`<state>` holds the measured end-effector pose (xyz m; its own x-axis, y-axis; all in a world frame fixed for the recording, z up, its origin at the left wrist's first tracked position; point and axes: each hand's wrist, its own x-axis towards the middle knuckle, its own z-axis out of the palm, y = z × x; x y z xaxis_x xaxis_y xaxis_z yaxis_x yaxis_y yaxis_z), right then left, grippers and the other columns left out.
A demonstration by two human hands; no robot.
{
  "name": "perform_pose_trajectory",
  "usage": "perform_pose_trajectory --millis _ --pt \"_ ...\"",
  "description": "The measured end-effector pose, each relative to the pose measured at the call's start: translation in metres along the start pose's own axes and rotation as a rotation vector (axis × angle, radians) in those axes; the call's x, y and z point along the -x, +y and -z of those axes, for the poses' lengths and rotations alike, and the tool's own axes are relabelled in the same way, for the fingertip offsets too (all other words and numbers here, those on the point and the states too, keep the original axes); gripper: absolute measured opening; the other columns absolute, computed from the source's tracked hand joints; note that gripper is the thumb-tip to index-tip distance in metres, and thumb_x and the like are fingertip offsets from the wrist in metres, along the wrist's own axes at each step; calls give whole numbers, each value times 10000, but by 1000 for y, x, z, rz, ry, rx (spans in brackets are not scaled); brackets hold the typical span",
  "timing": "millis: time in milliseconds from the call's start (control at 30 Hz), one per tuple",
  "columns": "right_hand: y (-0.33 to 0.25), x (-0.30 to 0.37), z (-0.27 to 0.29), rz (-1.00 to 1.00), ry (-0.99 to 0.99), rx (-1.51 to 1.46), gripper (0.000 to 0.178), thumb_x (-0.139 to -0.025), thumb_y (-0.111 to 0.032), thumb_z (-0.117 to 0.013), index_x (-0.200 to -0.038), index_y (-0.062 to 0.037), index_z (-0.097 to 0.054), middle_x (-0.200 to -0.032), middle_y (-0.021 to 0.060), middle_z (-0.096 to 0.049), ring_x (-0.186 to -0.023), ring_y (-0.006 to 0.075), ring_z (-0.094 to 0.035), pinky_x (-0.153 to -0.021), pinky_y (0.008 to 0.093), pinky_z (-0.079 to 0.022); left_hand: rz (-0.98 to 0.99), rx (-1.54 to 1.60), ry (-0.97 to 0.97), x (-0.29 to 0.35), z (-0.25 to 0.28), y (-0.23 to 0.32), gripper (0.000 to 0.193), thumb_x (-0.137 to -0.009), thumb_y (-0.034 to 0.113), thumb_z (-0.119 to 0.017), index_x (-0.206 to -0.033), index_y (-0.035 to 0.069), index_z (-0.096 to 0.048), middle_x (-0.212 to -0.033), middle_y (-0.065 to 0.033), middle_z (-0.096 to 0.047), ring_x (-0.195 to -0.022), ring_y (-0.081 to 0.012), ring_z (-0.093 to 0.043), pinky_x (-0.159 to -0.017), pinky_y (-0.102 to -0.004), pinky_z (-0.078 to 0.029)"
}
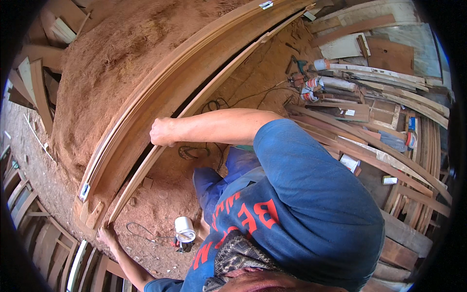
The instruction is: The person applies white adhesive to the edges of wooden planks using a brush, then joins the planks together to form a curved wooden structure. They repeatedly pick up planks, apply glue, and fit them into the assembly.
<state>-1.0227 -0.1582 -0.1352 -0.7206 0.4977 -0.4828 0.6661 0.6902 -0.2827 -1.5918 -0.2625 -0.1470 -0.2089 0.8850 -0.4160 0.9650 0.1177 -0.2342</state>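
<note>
A long, curved wooden frame piece [141,109] with a moulded edge sweeps from the lower left to the top. Along its inner side runs a thin wooden strip [133,186], with a dark gap between the two. My right hand [163,132] is closed around the strip partway along, its knuckles toward the frame. At the strip's near left end, the fingers of my left hand [107,234] pinch its tip, close to the frame's end. Small light metal-looking pieces [84,191] sit on the frame's outer edge.
A white tub [184,228] stands on the dirt floor near my left arm, beside a cord. Reddish sawdust [112,63] is heaped beyond the frame. Boards [379,151] are stacked at right, with power tools [297,78] and cords nearby. Curved wooden pieces [53,243] lie at lower left.
</note>
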Motion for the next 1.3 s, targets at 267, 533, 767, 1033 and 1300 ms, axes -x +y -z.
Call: perform_pose_trajectory --millis 267,533,767,1033,1300 --pt "0 -3 -2 3 -2 -6 222 -672 -120 -801 -887 -65 -787 -953 125 -773 -957 292 -742 -790 421 -603 -38 -60 13 4 10 9 327 -832 382 -778 -1120 228 -789 -1097 -108 -750 -1087 -326 -681 -1000 -644 -388" --pt "-8 -8 6 18 -3 21 219 -676 -114 -797 -889 -65 -785 -955 116 -774 -958 286 -742 -785 419 -605 20 -34 -28 0 -3 -5 275 -831 382 -790 -1079 263 -794 -1020 -59 -753 -1099 -280 -651 -1032 -676 -328" --pt "-11 -10 10 12 48 23 206 -687 -136 -795 -882 -71 -785 -941 105 -775 -950 287 -744 -780 418 -606 -22 -10 -1 14 -1 -10 342 -843 392 -763 -1141 225 -783 -1042 -95 -768 -1072 -321 -691 -1017 -700 -350" --pt "-16 -6 15 20 -8 38 201 -693 -137 -798 -882 -71 -783 -939 105 -775 -947 282 -744 -780 423 -606 3 17 -4 18 4 -4 314 -829 365 -787 -1110 225 -791 -1077 -96 -760 -1102 -317 -673 -1017 -685 -347" --pt "-13 -5 1 -4 37 16 189 -694 -137 -795 -869 -68 -782 -933 110 -775 -946 282 -744 -784 420 -604 -24 9 39 15 2 -2 230 -864 362 -754 -1059 250 -801 -990 -86 -762 -1061 -302 -671 -1047 -729 -304"
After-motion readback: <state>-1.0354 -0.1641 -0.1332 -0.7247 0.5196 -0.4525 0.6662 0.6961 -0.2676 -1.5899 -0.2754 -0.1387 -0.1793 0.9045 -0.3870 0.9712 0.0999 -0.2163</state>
